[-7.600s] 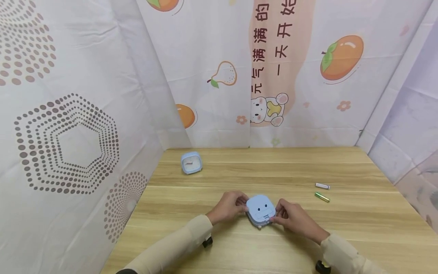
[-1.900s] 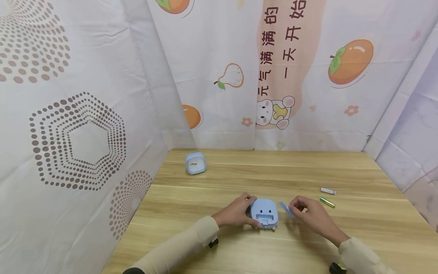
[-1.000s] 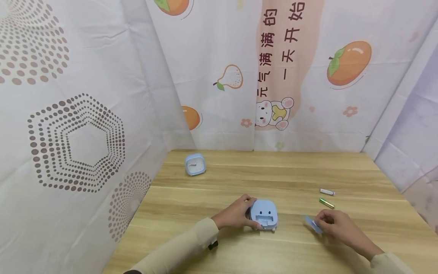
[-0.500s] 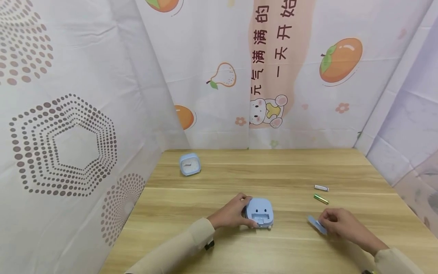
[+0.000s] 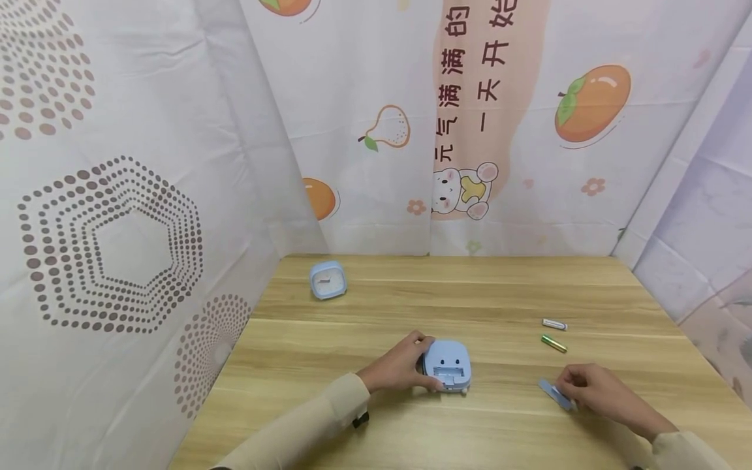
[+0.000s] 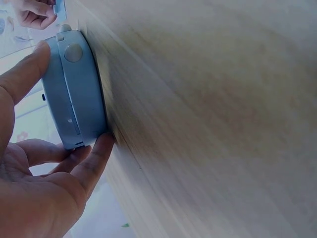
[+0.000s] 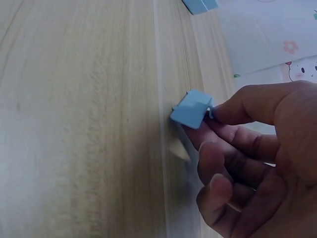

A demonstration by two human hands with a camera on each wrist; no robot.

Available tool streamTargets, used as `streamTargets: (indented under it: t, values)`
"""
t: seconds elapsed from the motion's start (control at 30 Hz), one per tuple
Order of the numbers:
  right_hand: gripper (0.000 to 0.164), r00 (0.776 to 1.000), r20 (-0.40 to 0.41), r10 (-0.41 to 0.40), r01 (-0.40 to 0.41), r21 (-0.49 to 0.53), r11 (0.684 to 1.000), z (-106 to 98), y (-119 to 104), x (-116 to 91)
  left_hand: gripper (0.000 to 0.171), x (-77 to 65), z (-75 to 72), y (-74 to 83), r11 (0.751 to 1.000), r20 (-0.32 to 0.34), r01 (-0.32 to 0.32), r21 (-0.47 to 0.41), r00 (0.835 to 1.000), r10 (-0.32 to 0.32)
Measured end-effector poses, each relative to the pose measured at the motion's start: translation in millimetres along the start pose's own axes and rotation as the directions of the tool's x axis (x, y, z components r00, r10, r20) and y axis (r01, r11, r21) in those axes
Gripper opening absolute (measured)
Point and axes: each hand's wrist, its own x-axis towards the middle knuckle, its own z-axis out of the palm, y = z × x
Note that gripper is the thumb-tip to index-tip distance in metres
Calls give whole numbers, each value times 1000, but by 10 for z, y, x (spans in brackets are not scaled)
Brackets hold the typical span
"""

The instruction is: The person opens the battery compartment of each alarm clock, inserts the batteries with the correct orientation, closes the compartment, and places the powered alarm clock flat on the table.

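A light blue alarm clock (image 5: 446,352) lies back side up on the table, its battery compartment (image 5: 449,374) uncovered below two black knobs. My left hand (image 5: 399,367) grips the clock from its left side. In the left wrist view, the thumb (image 6: 30,69) is on one face and the fingertips (image 6: 101,146) are low at the edge by the tabletop. To the right of the clock, my right hand (image 5: 599,390) pinches the blue battery cover (image 5: 555,394) between thumb and fingers. In the right wrist view, the cover (image 7: 192,109) tilts close over the wood, its small tabs showing.
A white battery (image 5: 555,324) and a green battery (image 5: 554,343) lie beyond my right hand. Another light blue clock (image 5: 328,280) stands at the back left of the wooden table (image 5: 446,294). Printed curtains (image 5: 352,78) hang behind and on both sides.
The battery cover has come off the clock, and my right hand has carried it to the right, down near the tabletop. My left hand has shifted its hold and stays on the clock.
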Motion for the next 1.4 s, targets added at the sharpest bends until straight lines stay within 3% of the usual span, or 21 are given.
streamTargets:
  t: [0.37, 0.83, 1.17, 1.4]
  values:
    - [12, 997, -11, 71, -71, -12, 997, 16, 57, -15, 99, -15, -9, -7, 1000, 2, -4, 0, 1000, 4]
    - [13, 998, -46, 50, -53, -67, 996, 3, 84, 18, 100, 4, -35, -12, 1000, 5, -1, -4, 1000, 1]
    - [18, 998, -8, 65, -65, 12, 998, -82, 73, 43, 100, 16, -56, 15, 1000, 13, 10, -6, 1000, -10]
    - [26, 973, -204, 107, -113, -17, 993, -91, 2, 96, 100, 11, -58, 16, 1000, 24, 0, 0, 1000, 0]
